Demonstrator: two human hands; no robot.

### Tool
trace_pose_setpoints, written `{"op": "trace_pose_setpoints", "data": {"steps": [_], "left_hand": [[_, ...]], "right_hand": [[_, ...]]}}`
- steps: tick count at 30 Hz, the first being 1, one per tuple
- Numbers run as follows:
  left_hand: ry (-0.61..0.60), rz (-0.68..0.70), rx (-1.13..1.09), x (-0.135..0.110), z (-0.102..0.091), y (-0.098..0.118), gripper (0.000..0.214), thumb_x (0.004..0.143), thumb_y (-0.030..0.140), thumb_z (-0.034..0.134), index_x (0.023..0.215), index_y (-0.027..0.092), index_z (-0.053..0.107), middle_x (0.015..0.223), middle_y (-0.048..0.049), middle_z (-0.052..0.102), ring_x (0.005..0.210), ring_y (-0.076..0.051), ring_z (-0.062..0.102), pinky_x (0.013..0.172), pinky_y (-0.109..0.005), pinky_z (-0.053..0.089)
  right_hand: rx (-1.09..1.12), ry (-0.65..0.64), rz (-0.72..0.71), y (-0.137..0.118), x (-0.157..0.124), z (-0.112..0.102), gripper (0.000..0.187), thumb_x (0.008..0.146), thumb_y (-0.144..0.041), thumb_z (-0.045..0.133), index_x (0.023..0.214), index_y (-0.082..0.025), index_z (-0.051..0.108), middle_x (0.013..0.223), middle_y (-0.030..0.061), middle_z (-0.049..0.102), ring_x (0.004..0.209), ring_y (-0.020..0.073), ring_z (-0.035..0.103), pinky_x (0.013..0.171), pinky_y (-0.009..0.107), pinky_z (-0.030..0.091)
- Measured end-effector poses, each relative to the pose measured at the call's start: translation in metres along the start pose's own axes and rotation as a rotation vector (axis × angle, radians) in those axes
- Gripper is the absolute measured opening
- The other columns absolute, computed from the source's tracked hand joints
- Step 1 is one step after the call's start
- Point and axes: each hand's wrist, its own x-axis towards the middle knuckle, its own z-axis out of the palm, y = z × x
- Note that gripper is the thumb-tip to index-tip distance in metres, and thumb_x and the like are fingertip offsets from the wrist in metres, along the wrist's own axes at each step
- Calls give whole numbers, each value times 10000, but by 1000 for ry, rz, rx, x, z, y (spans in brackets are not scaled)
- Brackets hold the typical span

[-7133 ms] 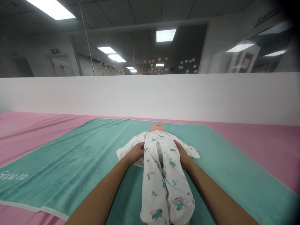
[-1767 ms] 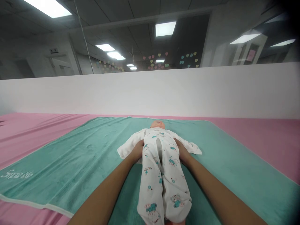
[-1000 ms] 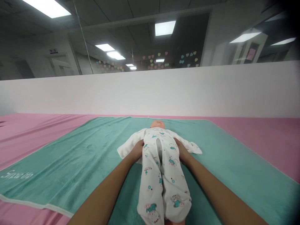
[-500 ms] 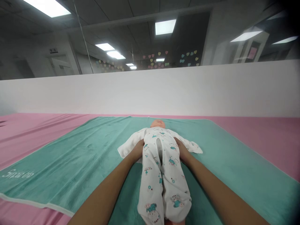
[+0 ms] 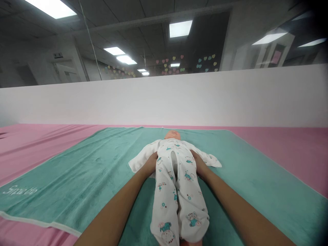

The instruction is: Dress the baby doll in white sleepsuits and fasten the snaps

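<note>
A baby doll (image 5: 173, 135) lies on its back, its bare head at the far end and its legs towards me. It wears a white footed sleepsuit (image 5: 166, 205) with a teal animal print. A white cloth (image 5: 140, 160) spreads out under its shoulders and upper body. My left hand (image 5: 150, 164) and my right hand (image 5: 199, 166) grip the doll's middle from either side, with the fingers partly hidden against the suit. The doll's feet reach the bottom edge of the view.
The doll rests on a teal towel (image 5: 77, 171) with pale lettering at its near left, laid over a pink mat (image 5: 33, 143). A low white wall (image 5: 164, 102) runs behind the mat, with a glass pane above it and heart decorations beyond.
The view has tilted and levelled slightly since the oldest frame, and the doll's legs lie slightly further left. My hands stay at the doll's sides, with no visible change in the last second.
</note>
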Motion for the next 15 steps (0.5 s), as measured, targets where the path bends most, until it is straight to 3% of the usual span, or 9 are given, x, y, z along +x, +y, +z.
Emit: {"op": "trace_pose_setpoints", "data": {"steps": [15], "left_hand": [[8, 9, -9, 1, 1, -4, 357, 732, 325, 565, 1038, 158, 645, 1149, -88, 625, 1059, -286, 541, 975, -428, 387]], "right_hand": [[19, 3, -4, 0, 0, 0, 297, 674, -324, 526, 919, -186, 620, 996, 41, 648, 961, 256, 536, 893, 395, 386]]}}
